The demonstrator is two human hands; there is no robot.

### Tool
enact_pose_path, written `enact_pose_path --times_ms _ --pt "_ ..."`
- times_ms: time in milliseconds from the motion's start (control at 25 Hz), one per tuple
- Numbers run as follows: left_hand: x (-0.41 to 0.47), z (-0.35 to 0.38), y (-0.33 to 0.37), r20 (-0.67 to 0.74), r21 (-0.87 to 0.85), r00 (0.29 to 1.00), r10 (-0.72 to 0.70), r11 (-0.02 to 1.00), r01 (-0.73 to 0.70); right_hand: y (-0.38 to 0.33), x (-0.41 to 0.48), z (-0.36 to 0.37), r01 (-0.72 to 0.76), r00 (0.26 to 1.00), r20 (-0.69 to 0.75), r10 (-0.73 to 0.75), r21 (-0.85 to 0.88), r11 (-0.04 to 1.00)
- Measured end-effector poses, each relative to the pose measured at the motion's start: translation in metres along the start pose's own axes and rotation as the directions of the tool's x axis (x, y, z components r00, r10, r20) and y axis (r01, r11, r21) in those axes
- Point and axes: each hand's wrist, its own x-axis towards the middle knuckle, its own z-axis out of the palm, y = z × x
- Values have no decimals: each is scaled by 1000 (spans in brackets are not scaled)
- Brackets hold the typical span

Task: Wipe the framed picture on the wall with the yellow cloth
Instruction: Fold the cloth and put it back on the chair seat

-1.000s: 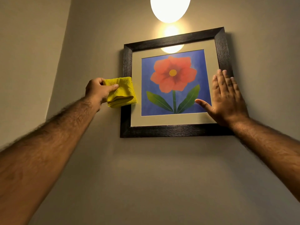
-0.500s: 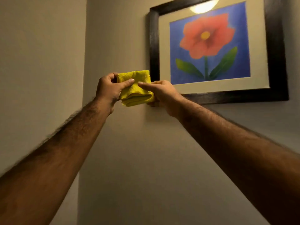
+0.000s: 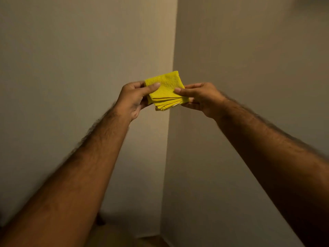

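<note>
Folded yellow cloth [image 3: 166,90] pinched by 2 hands: left hand [image 3: 132,98] at left edge, right hand [image 3: 200,97] at right edge, thumbs on top.

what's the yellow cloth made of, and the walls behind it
Yellow cloth: soft woven fabric, probably microfibre or terry, judging by its fine ribbed nap and limp folded layers. Walls: smooth matte painted plaster, it seems; flat beige, no sheen or seams.

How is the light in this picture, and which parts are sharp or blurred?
Head view: warm, dim yellowish light, brighter on the wall at left, darker toward the bottom. The cloth and both hands, left hand and right hand, are fairly sharp; the forearms smear with motion blur at their edges. The wide lens bends the wall corner slightly. No glare shows.
</note>
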Motion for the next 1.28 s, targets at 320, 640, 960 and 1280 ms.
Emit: enact_pose_path --times_ms 320,640,960,1280 --pt "-107 -199 -225 -233 -42 870 -435 898 438 272 6 149 -439 860 234 453 -112 891" --pt "-233 -340 -424 -459 -145 599 -656 720 678 537 -51 279 -703 619 304 725 -197 683" --pt "-350 -397 -606 -643 -240 301 -704 558 794 723 -132 332 -638 674 115 730 -406 654" --pt "-368 -451 -705 -703 142 369 -607 388 910 822 -142 361 -490 758 149 635 -512 706"
